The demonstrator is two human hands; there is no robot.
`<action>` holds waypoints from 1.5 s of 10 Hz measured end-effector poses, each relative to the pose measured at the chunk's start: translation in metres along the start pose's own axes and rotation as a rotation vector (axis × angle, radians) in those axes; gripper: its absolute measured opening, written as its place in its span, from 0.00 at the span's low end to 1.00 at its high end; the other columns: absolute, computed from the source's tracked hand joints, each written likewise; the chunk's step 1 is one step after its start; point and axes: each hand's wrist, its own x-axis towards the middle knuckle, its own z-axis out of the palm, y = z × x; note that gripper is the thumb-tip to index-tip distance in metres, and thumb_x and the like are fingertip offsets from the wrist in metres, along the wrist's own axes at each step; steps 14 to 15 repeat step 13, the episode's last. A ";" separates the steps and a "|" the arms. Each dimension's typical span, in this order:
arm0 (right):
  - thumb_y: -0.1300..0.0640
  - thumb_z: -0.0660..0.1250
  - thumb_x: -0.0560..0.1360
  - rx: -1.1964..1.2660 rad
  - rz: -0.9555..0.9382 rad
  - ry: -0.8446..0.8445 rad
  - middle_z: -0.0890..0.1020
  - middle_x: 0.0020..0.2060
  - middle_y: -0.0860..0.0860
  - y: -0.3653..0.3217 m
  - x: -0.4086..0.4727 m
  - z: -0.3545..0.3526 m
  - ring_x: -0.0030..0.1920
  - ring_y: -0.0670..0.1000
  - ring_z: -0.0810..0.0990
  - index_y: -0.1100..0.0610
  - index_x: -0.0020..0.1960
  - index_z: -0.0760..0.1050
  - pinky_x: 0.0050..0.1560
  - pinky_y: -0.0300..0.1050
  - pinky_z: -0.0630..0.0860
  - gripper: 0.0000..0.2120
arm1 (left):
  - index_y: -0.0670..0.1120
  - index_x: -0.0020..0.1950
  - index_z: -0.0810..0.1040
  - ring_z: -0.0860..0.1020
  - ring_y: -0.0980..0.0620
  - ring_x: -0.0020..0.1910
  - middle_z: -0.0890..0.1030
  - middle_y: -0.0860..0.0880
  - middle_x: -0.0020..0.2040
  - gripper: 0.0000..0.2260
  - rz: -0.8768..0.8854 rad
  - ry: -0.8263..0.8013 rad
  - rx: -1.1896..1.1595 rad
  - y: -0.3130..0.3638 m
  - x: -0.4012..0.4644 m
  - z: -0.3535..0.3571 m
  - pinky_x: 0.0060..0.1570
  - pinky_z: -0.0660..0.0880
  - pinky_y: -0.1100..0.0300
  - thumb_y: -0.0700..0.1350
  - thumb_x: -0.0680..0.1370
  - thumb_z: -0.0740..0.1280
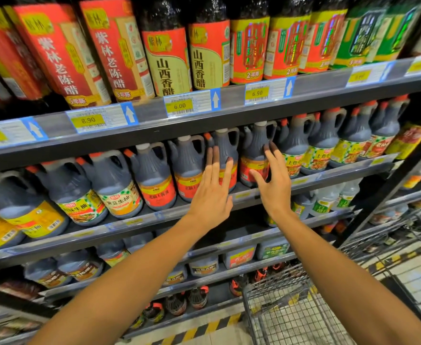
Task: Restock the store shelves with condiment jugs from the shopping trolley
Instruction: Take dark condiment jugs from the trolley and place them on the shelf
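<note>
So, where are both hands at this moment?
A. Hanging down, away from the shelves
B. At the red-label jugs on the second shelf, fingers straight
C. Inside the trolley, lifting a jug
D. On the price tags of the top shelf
B: the left hand and right hand lie with straight fingers against the red-label jugs on the second shelf; neither curls round anything.

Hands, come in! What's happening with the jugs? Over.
Left hand open, flat on red-label jug. Right hand open, fingers against neighbouring jug. Trolley bottom right. Nothing blocking.
</note>
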 end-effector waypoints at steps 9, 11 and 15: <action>0.42 0.74 0.73 -0.001 0.360 -0.040 0.82 0.60 0.52 -0.010 -0.005 -0.006 0.55 0.50 0.82 0.53 0.76 0.67 0.58 0.56 0.80 0.36 | 0.56 0.81 0.38 0.41 0.48 0.81 0.34 0.47 0.81 0.41 -0.345 -0.010 -0.628 0.036 -0.030 0.013 0.68 0.63 0.58 0.47 0.80 0.66; 0.50 0.73 0.76 0.038 0.177 -0.046 0.68 0.76 0.49 -0.016 -0.027 -0.013 0.75 0.50 0.67 0.53 0.78 0.61 0.73 0.53 0.69 0.35 | 0.51 0.82 0.49 0.46 0.50 0.81 0.44 0.51 0.82 0.34 -0.229 -0.060 -0.488 0.009 -0.052 0.002 0.73 0.64 0.53 0.50 0.81 0.64; 0.53 0.70 0.79 0.004 -0.060 -0.110 0.63 0.78 0.47 -0.057 -0.039 -0.026 0.78 0.49 0.62 0.54 0.76 0.66 0.73 0.44 0.65 0.29 | 0.48 0.79 0.61 0.58 0.47 0.79 0.60 0.48 0.80 0.28 -0.049 -0.014 -0.231 -0.052 -0.097 -0.031 0.75 0.63 0.47 0.51 0.81 0.63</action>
